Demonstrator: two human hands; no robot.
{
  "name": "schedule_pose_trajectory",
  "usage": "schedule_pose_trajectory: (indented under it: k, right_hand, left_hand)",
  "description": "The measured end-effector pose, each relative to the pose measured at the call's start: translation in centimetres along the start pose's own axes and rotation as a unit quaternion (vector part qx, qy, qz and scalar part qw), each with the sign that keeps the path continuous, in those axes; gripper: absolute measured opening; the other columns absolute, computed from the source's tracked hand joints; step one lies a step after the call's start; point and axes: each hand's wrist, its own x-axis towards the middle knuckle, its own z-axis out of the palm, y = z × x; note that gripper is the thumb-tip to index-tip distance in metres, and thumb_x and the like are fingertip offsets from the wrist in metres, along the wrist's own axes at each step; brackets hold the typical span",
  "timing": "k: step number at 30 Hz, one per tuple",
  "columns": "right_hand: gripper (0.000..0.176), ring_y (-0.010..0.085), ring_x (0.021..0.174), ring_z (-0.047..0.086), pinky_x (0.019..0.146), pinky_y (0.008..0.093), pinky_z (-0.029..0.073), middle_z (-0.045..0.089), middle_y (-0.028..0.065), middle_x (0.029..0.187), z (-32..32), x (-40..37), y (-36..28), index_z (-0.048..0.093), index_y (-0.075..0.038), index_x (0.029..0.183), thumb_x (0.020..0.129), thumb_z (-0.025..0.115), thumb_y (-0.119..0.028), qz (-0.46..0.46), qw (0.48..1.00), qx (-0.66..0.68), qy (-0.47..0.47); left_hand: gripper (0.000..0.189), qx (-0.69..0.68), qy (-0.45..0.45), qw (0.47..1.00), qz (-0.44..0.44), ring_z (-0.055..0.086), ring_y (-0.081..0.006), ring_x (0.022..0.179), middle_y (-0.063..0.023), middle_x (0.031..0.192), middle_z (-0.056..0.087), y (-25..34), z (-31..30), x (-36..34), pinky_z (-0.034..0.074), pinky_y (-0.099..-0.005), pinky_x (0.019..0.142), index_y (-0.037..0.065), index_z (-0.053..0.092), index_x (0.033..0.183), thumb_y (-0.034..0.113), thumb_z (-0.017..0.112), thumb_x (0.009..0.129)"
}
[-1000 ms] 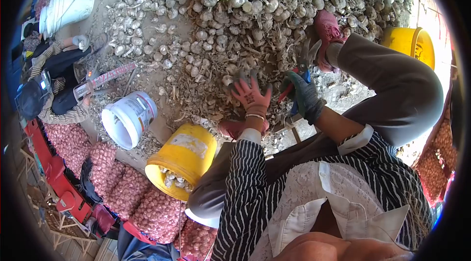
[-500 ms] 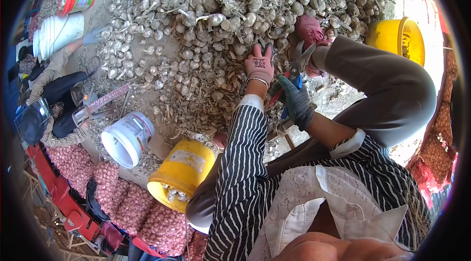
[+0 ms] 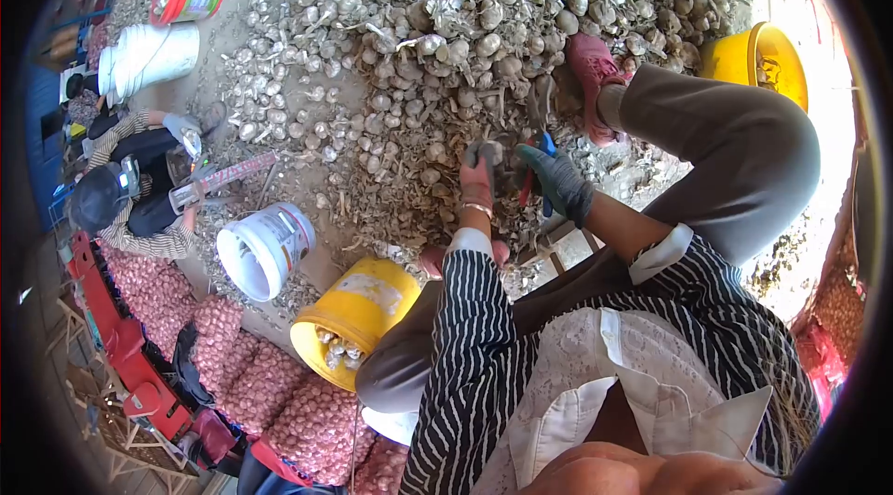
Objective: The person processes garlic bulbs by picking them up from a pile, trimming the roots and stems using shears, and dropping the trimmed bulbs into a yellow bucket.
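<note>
l hand (image 3: 477, 177) drawn back w/ bulb (image 3: 497, 153) nr shears (image 3: 548, 145).

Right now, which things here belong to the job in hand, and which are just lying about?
Job, apparently:
right hand, gripping cutters
left hand, seemingly holding a bulb
garlic heap
yellow bucket with bulbs, by the left knee

Probably just lying about:
printed white bucket
stacked white buckets
pink sacks

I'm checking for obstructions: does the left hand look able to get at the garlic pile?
Probably yes: the garlic pile lies just ahead of the left hand, nothing visibly between, though it seems to hold a bulb.
</note>
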Motion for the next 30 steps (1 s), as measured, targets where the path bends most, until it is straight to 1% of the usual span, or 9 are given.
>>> schedule_pose_trajectory:
  k: [2,3,4,6,10,14,22,23,30]
  right_hand:
    - [0.031,0.0153,0.063,0.056,0.059,0.0319,0.048,0.058,0.0032,0.074,-0.3,-0.1,-0.4,0.057,-0.006,0.096,0.086,0.065,-0.034,0.033,0.984,-0.147,-0.094]
    - [0.032,0.0144,0.065,0.055,0.061,0.0317,0.048,0.056,0.0014,0.075,-0.4,-0.4,-0.2,0.057,-0.007,0.097,0.086,0.065,-0.035,0.048,0.963,-0.222,-0.143]
    - [0.032,0.0144,0.065,0.055,0.061,0.0317,0.048,0.056,0.0014,0.075,-0.3,-0.9,0.2,0.057,-0.007,0.097,0.086,0.065,-0.035,0.046,0.961,-0.225,-0.155]
    - [0.038,0.0182,0.068,0.056,0.066,0.0359,0.048,0.058,0.0038,0.077,0.4,-2.3,0.4,0.055,-0.003,0.099,0.085,0.066,-0.037,-0.222,0.863,-0.427,-0.153]
    - [0.04,0.0387,0.084,0.06,0.072,0.0445,0.047,0.062,0.0216,0.09,1.2,-5.1,-1.6,0.053,-0.002,0.104,0.079,0.063,-0.032,-0.294,0.717,-0.607,-0.175]
    - [0.041,0.0382,0.084,0.062,0.074,0.0477,0.047,0.062,0.0211,0.089,1.6,-7.5,-2.2,0.052,-0.004,0.106,0.08,0.062,-0.034,-0.374,0.605,-0.681,-0.173]
    - [0.042,0.0399,0.073,0.061,0.064,0.0483,0.047,0.061,0.021,0.08,1.0,-8.3,-0.7,0.053,-0.004,0.104,0.076,0.068,-0.031,-0.451,0.557,-0.67,-0.194]
    - [0.042,0.0399,0.072,0.061,0.063,0.0484,0.047,0.061,0.0209,0.08,1.1,-8.3,-0.5,0.053,-0.004,0.105,0.076,0.068,-0.031,-0.464,0.562,-0.653,-0.204]
    - [0.047,0.0388,0.078,0.062,0.066,0.0471,0.048,0.062,0.0206,0.089,1.5,-8.0,-0.1,0.053,-0.004,0.111,0.077,0.067,-0.035,-0.428,0.521,-0.705,-0.22]
  left_hand:
    - [0.029,-0.277,0.096,0.954,-0.058,0.061,-0.0148,0.074,-0.0009,0.091,0.063,1.5,-2.8,-1.4,0.048,-0.0268,0.053,0.011,0.058,0.104,0.037,0.053,0.091]
    - [0.028,-0.488,0.1,0.851,-0.17,0.06,-0.0156,0.077,0.0,0.088,0.061,8.3,-2.8,-4.5,0.046,-0.0252,0.055,0.012,0.058,0.098,0.038,0.049,0.093]
    - [0.028,-0.488,0.108,0.851,-0.16,0.06,-0.0156,0.077,0.0,0.088,0.061,10.2,-3.2,-6.0,0.046,-0.0252,0.055,0.012,0.058,0.098,0.038,0.049,0.093]
    - [0.029,-0.606,0.031,0.795,0.011,0.06,-0.017,0.086,-0.0011,0.093,0.063,12.3,-4.3,-8.4,0.047,-0.0253,0.063,0.011,0.059,0.102,0.037,0.048,0.094]
    - [0.023,-0.511,0.081,0.854,0.052,0.06,-0.0181,0.093,-0.0055,0.105,0.062,12.5,-6.4,-11.0,0.05,-0.0286,0.071,0.009,0.057,0.113,0.011,0.057,0.09]
    - [0.048,-0.336,0.178,0.918,0.112,0.059,-0.0187,0.097,-0.0088,0.114,0.057,16.2,-6.3,-15.1,0.052,-0.0298,0.074,0.009,0.044,0.131,0.001,0.061,0.086]
    - [0.04,-0.316,0.138,0.927,0.151,0.057,-0.0186,0.1,-0.0054,0.118,0.055,13.7,-5.9,-18.2,0.051,-0.0292,0.079,0.009,0.047,0.128,0.013,0.059,0.09]
    - [0.04,-0.564,0.088,0.816,0.093,0.056,-0.0222,0.105,-0.0054,0.12,0.055,15.0,-5.8,-19.3,0.05,-0.0361,0.086,0.011,0.048,0.128,0.024,0.057,0.091]
    - [0.047,-0.615,-0.002,0.789,0.01,0.055,-0.0275,0.109,-0.0065,0.12,0.057,14.5,-6.3,-20.7,0.046,-0.0451,0.094,0.012,0.051,0.125,0.041,0.058,0.088]
